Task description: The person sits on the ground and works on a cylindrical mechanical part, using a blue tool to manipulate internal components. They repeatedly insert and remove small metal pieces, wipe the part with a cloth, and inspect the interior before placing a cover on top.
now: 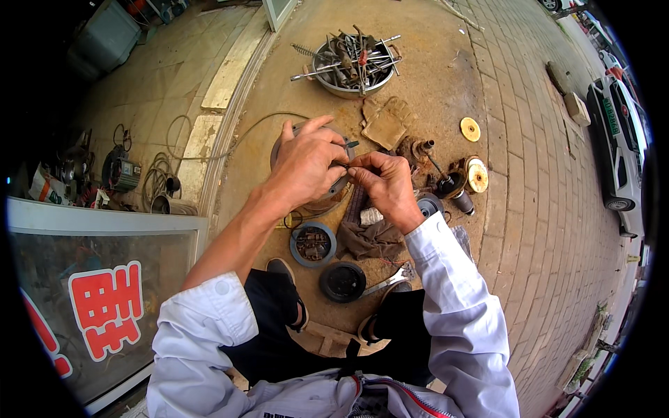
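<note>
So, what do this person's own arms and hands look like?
The left hand and right hand are ungloved. The left sleeve and right sleeve are whitish, with round fasteners at the cuffs; the left leaves more forearm bare.

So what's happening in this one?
The person's left hand and right hand meet, fingertips close together, over a round grey metal part. Whatever is between them is too small to make out. Nearer the feet, a blue-grey round dish holds small metal parts, beside a black round dish and a silver metal wrench. Farther off, a round metal bowl is heaped with tools.
</note>
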Demonstrator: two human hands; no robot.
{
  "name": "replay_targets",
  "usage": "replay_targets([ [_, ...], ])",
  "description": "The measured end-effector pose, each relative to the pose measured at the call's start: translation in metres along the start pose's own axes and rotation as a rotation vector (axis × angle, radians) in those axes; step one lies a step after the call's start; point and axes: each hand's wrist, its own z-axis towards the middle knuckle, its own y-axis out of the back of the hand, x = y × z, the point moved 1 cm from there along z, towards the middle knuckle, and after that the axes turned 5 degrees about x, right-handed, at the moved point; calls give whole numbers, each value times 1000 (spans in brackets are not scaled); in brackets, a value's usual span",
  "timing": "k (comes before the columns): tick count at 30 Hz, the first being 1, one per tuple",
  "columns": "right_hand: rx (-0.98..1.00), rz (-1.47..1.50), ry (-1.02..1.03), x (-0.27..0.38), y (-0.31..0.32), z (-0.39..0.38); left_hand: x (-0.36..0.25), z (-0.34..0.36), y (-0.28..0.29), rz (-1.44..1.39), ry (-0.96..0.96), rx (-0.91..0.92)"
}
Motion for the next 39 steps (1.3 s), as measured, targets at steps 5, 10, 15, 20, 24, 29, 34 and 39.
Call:
replay_targets([
  [5, 51, 243, -110, -5, 1, 2, 2, 1, 0, 25, -40, -28],
  [10, 45, 322, -116, -6, 0, 2, 2, 2, -1, 45, -65, -56],
  [15, -31, 116, -36, -6, -5, -1, 2, 2, -1, 55, -74, -43],
  [20, -6, 59, -22, -3, -4, -2, 3, 1, -3, 51, -83, -50],
  [24, -16, -41, 28, 2, -5, -5, 2, 1, -3, 64, -73, -49],
  [29, -36, -189, 124, 8, -4, -9, 2, 1, -4, 82, -72, -41],
  [34, -49, -180, 121, 13, -5, -7, 1, 1, -7, 114, -101, -88],
  [39, -74, -77, 5, 11, -6, -7, 0, 3, -8, 120, -135, -89],
])
